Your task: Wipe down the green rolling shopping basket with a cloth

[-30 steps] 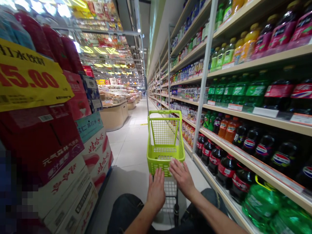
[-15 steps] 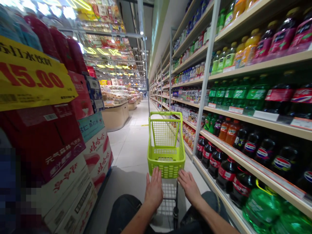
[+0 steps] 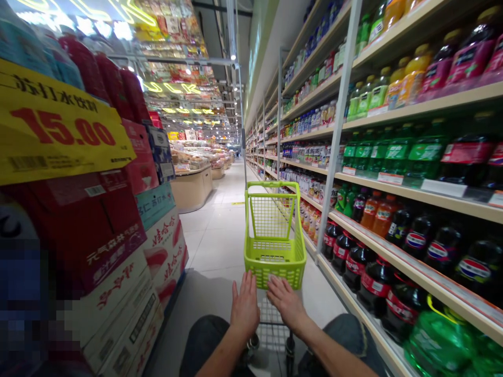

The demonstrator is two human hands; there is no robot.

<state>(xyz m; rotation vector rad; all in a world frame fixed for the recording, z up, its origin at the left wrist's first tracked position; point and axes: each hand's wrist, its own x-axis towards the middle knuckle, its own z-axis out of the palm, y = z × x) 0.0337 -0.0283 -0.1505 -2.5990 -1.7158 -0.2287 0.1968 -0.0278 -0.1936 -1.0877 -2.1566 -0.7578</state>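
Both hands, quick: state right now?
Left hand: open, holding nothing, at lime-green shopping-cart basket; contact unclear.
Right hand: open, holding nothing, contact likewise unclear.

My feed is bright down the aisle, where white lamps [image 3: 122,30] glare at upper left and neon [image 3: 171,88] glows yellow. I see the floor [image 3: 220,214] pale farther off, but near cartons [image 3: 78,225] sit in shade. The cart [image 3: 275,268] reads clearly; wide-angle stretch slants the shelves [image 3: 412,193], and coarse pixel blocks mask the lower left.
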